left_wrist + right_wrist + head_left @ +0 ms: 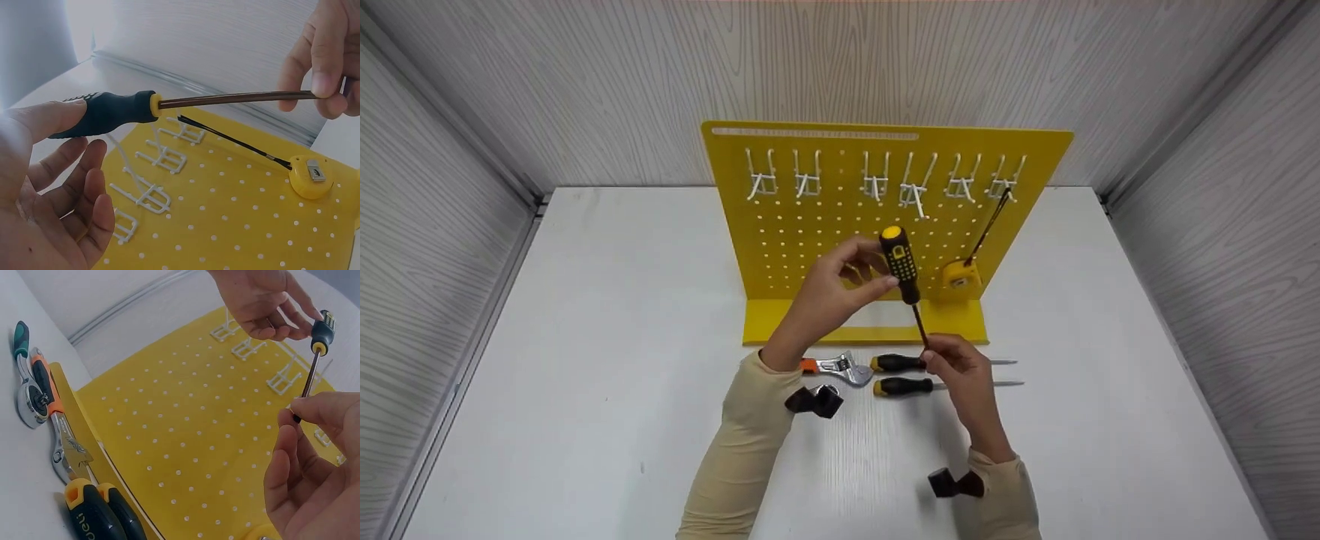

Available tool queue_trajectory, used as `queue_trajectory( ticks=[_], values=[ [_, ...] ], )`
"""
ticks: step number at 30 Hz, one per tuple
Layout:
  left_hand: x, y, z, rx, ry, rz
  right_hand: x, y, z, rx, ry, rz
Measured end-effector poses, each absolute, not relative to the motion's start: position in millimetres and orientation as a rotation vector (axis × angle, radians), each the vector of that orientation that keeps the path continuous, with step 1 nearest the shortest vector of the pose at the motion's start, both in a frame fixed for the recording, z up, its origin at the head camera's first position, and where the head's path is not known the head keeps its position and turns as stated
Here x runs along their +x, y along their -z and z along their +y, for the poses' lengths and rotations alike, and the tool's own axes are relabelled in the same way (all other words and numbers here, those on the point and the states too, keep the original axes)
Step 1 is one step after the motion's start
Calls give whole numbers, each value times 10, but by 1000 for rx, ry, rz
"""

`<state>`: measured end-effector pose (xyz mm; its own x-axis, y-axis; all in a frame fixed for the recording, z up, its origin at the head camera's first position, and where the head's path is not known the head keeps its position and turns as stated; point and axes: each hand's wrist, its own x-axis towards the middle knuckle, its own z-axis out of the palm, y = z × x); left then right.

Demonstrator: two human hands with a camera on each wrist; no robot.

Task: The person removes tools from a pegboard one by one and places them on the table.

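A screwdriver with a black and yellow handle is held up in front of the yellow pegboard, handle uppermost and shaft slanting down. My left hand pinches the handle between thumb and fingers. Lower down, my right hand pinches the shaft near its tip with thumb and fingertips. In the left wrist view the shaft runs straight from one hand to the other. White double hooks line the upper part of the board, just beyond the handle.
A yellow tape measure hangs by a black cord from the rightmost hook. On the white table before the board lie two more screwdrivers, an adjustable wrench with an orange handle and a ratchet with a green-tipped handle.
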<state>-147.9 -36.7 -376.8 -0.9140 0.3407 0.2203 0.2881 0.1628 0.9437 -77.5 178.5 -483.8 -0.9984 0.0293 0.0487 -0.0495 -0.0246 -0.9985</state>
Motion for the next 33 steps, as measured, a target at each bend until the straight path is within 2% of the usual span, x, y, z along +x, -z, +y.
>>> queue_trajectory(
  ticks=[12, 22, 33],
  values=[
    [-1342, 3954, -720, 491, -2069, 2329, -865, 4790, 1726, 10, -2155, -2205],
    [-1222, 4092, -985, 309, -2038, 2355, -857, 4771, 1702, 119, -2034, -2295],
    [-1109, 4277, -1234, 282, -1942, 2384, -847, 4780, 1644, 181, -1922, -2379]
  ],
)
